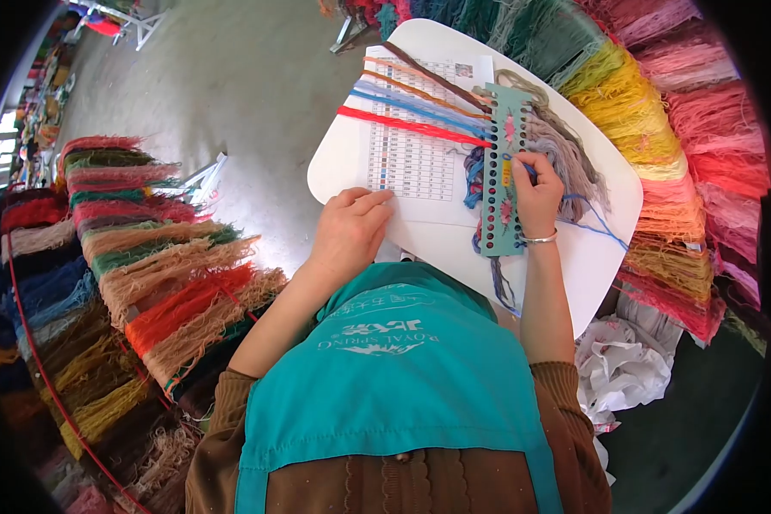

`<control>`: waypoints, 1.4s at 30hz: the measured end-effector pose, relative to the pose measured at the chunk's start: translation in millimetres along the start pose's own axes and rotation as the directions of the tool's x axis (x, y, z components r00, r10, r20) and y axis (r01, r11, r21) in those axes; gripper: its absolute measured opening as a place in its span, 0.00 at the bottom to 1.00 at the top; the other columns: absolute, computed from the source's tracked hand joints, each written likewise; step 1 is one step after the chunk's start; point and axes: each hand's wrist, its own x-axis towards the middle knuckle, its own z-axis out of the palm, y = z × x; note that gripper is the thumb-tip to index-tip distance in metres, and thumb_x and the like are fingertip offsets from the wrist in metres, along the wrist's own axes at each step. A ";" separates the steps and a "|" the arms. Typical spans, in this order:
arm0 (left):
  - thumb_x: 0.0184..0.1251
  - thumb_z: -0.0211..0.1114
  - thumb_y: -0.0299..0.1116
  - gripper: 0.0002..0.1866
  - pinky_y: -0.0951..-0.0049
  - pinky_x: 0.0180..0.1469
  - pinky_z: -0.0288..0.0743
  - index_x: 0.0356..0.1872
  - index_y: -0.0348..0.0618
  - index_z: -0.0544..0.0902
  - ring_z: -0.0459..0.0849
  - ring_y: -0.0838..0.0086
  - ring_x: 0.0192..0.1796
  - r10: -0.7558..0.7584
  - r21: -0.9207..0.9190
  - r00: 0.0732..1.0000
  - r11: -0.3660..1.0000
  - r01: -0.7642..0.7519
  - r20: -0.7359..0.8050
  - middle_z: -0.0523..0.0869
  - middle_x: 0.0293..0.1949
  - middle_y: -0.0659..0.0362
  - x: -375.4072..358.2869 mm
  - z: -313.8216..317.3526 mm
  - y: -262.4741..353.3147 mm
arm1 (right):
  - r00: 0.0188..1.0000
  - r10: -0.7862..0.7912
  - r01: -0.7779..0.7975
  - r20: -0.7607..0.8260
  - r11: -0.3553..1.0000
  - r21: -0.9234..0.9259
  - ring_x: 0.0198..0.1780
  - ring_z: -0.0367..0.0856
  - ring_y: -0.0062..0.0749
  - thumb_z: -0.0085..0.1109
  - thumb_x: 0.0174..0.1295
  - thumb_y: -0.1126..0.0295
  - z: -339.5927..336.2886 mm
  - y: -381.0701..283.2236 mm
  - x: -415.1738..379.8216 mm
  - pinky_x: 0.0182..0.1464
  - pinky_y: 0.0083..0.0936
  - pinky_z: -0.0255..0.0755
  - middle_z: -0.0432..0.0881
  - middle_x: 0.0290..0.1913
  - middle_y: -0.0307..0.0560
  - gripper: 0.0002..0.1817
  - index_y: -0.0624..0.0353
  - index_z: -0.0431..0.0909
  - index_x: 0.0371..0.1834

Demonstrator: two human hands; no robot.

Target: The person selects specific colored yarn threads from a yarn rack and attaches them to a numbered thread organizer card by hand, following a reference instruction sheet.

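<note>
Green flower-printed punched card (505, 190) prob. light, stiff; best held by edges. Blue thread (531, 175) pinched by R hand (540, 197); L hand (349, 224) laid loose.

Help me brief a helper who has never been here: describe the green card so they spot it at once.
Find the white table beyond the teal apron. On it, just right of the printed sheet, a long, narrow card lies by the right hand. Unlike the white sheet, it is green, with round holes along its edge and pink flowers.
</note>
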 end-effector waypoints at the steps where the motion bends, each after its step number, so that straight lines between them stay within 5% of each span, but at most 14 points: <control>1: 0.61 0.65 0.24 0.08 0.61 0.54 0.78 0.42 0.40 0.84 0.83 0.57 0.50 -0.024 -0.053 1.000 0.998 0.025 0.016 0.86 0.52 0.56 2.8 -1.9 2.0 | 1.000 -0.007 0.007 -0.002 1.000 0.001 0.28 0.71 0.12 0.66 0.63 0.73 0.1 1.2 -0.2 0.32 0.14 0.68 0.80 0.29 0.34 0.05 0.63 0.83 0.38; 6: 0.66 0.62 0.24 0.09 0.64 0.51 0.80 0.46 0.36 0.84 0.86 0.60 0.46 -0.075 -0.392 0.994 0.915 0.100 0.079 0.87 0.49 0.53 34.6 -1.4 25.8 | 0.999 0.047 -0.047 -0.022 0.999 0.012 0.29 0.72 0.12 0.66 0.62 0.72 0.7 8.7 0.0 0.33 0.15 0.68 0.81 0.29 0.34 0.05 0.62 0.83 0.38; 8: 0.70 0.58 0.24 0.11 0.69 0.48 0.81 0.50 0.35 0.84 0.87 0.66 0.46 -0.152 -0.633 0.932 0.696 0.338 0.330 0.88 0.47 0.53 55.7 3.0 42.8 | 0.997 0.066 -0.065 -0.028 0.998 0.022 0.29 0.73 0.13 0.66 0.62 0.72 -0.7 7.8 0.9 0.34 0.15 0.69 0.82 0.29 0.34 0.06 0.62 0.83 0.38; 9: 0.72 0.57 0.25 0.14 0.73 0.45 0.80 0.55 0.35 0.82 0.87 0.73 0.44 -0.129 -0.702 0.932 0.624 0.342 0.339 0.88 0.46 0.53 62.4 14.9 45.5 | 0.997 0.078 -0.078 -0.022 0.997 0.027 0.30 0.73 0.13 0.66 0.63 0.72 -2.0 6.2 1.5 0.34 0.15 0.69 0.82 0.30 0.34 0.06 0.62 0.83 0.38; 14: 0.71 0.61 0.27 0.19 0.73 0.40 0.81 0.60 0.33 0.76 0.88 0.72 0.40 -0.197 -0.650 0.931 0.671 0.356 0.307 0.85 0.48 0.50 99.8 47.3 62.0 | 0.987 0.159 -0.162 0.032 0.977 0.139 0.32 0.74 0.12 0.65 0.63 0.72 -7.2 1.7 3.9 0.36 0.15 0.70 0.83 0.32 0.33 0.07 0.63 0.83 0.39; 16: 0.67 0.65 0.28 0.21 0.71 0.34 0.82 0.58 0.31 0.74 0.87 0.67 0.35 -0.434 -0.779 0.811 0.313 0.543 0.391 0.85 0.45 0.48 108.0 57.1 67.2 | 0.986 0.163 -0.165 0.024 0.977 0.133 0.33 0.75 0.13 0.65 0.63 0.72 -8.1 0.9 5.6 0.37 0.15 0.72 0.84 0.32 0.35 0.07 0.64 0.83 0.39; 17: 0.66 0.66 0.27 0.21 0.74 0.30 0.81 0.57 0.31 0.71 0.86 0.72 0.31 -0.442 -0.779 0.781 0.244 0.578 0.441 0.84 0.43 0.51 112.8 60.2 66.7 | 0.986 0.162 -0.164 0.029 0.977 0.138 0.33 0.76 0.13 0.65 0.63 0.72 -8.4 -0.9 5.9 0.38 0.16 0.72 0.84 0.32 0.35 0.06 0.64 0.83 0.39; 32: 0.64 0.70 0.29 0.16 0.79 0.27 0.70 0.49 0.38 0.75 0.77 0.81 0.27 -0.594 -0.721 0.624 0.103 0.686 0.508 0.81 0.32 0.62 129.4 76.5 67.1 | 0.985 0.148 -0.159 0.093 0.979 0.124 0.32 0.80 0.18 0.63 0.63 0.72 -8.5 -15.3 6.5 0.37 0.19 0.74 0.85 0.32 0.41 0.06 0.63 0.82 0.38; 40: 0.64 0.68 0.27 0.13 0.79 0.30 0.73 0.46 0.40 0.75 0.80 0.80 0.31 -0.499 -0.763 0.729 0.188 0.619 0.468 0.82 0.32 0.62 134.4 62.3 63.8 | 0.991 0.050 -0.053 0.125 0.998 0.019 0.28 0.83 0.28 0.63 0.62 0.70 -10.2 -31.1 7.3 0.35 0.23 0.75 0.83 0.28 0.46 0.06 0.60 0.82 0.38; 42: 0.64 0.67 0.26 0.13 0.79 0.31 0.75 0.47 0.38 0.75 0.81 0.79 0.33 -0.492 -0.789 0.740 0.157 0.594 0.459 0.82 0.31 0.61 132.0 58.2 62.9 | 0.989 0.062 -0.063 0.136 0.998 0.001 0.29 0.81 0.21 0.62 0.64 0.71 -9.2 -37.6 7.0 0.34 0.20 0.74 0.83 0.27 0.41 0.05 0.61 0.81 0.38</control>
